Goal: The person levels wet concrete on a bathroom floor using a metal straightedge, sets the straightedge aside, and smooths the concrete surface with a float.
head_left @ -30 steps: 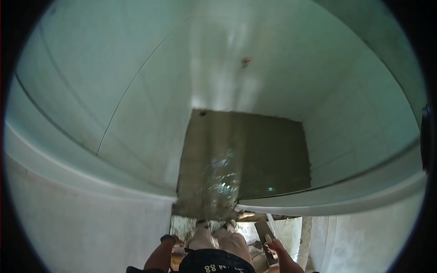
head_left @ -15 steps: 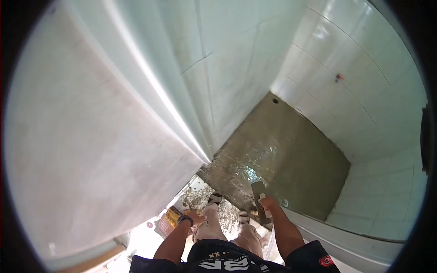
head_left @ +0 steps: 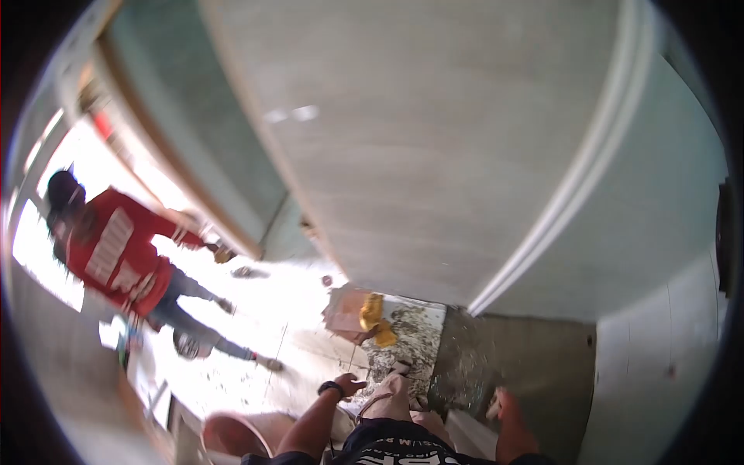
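My left hand point(head_left: 353, 384), with a dark watch on its wrist, hangs above the mud-splattered floor beside my knee. Its fingers are apart and nothing shows in them. At the right, my right hand point(head_left: 507, 404) is closed round the pale handle of a plastering trowel point(head_left: 492, 408). The trowel's blade is blurred and hard to tell from the wet grey mortar floor point(head_left: 535, 353) below it. Ahead of my left hand, a yellow crumpled thing point(head_left: 372, 310) lies on a brown piece like cardboard point(head_left: 345, 311).
A person in a red top point(head_left: 128, 240) stands at the left, holding something yellowish. A reddish bucket point(head_left: 232, 435) stands at lower left. A grey wall point(head_left: 434, 155) with a white corner edge point(head_left: 558, 209) rises ahead. Pale tiled walls point(head_left: 666, 356) enclose the right side.
My view has swung left, bringing the person and doorway into sight. The mortar floor has shifted to the lower right. My left hand is now farther from the yellow thing; my right hand keeps the trowel.
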Tool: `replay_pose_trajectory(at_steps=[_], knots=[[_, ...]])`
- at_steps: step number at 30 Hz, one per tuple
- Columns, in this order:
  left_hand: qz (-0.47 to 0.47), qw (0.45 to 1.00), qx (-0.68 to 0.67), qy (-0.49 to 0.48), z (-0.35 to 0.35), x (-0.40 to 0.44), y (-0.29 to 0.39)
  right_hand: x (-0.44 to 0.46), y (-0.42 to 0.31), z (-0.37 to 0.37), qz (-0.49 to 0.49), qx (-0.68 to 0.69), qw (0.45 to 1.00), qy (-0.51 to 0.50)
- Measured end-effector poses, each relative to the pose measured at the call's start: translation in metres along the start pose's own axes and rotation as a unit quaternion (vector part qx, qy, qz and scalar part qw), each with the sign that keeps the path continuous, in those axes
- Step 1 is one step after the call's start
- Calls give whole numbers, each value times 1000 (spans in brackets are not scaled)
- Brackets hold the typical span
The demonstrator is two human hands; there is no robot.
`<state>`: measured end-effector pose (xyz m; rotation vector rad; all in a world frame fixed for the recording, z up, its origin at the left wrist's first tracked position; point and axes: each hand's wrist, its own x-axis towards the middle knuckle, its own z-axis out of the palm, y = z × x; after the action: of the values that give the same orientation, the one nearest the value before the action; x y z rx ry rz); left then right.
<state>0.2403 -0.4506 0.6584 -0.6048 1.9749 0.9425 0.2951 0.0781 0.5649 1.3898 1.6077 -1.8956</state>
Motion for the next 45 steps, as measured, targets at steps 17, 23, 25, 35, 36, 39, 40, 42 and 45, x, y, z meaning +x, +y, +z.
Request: replay_pose_trajectory(at_steps=[17,23,25,35,36,39,40,42,45], knots=[[-127,971,-179,91,162,-102,-185,-115,-144,197,-223,-621,672,-336],[-146,944,-289,61,252,-118,-191,-131,-115,279,-247,-658,595,-389],[-165,957,-233,57,286,-113,-202,-137,-104,293,-248,-666,578,-402],[-143,959,-238,52,354,-110,-223,-144,-66,329,-236,-702,511,-436],[-159,962,-221,33,343,-118,-223,-145,-67,331,-238,-703,508,-437],[-170,955,-235,69,319,-134,-217,-140,-75,329,-247,-692,517,-439],[-186,949,-233,99,309,-138,-215,-139,-79,325,-249,-687,525,-436],[-179,949,-245,87,282,-157,-204,-133,-89,310,-257,-673,550,-423],[-47,988,-124,80,301,-108,-251,-119,-105,266,-270,-646,607,-376]])
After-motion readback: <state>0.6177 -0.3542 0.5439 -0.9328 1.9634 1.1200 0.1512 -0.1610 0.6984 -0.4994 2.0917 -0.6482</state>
